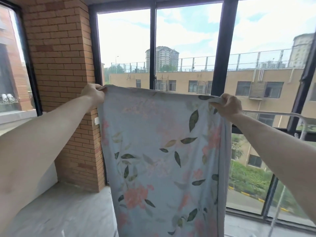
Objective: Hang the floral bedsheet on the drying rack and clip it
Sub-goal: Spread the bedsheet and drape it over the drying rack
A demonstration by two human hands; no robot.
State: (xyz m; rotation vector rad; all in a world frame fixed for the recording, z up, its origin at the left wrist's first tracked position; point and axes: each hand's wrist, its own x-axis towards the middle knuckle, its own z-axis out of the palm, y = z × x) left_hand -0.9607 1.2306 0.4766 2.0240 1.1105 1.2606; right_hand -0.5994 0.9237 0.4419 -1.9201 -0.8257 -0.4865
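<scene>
The floral bedsheet (162,151), pale blue with pink flowers and green leaves, hangs stretched in front of me. My left hand (93,93) pinches its top left corner. My right hand (228,105) grips its top right edge, where the cloth bunches. Both arms are raised and held out. The white drying rack (290,115) shows as a thin rail and a leg to the right of my right hand; the sheet hides the rest of it. I cannot tell whether the top edge rests on a rail. No clip is visible.
A brick pillar (68,82) stands at the left, close behind the sheet's left edge. Dark-framed windows (224,48) fill the wall ahead. The grey floor (65,211) spreads below at the left.
</scene>
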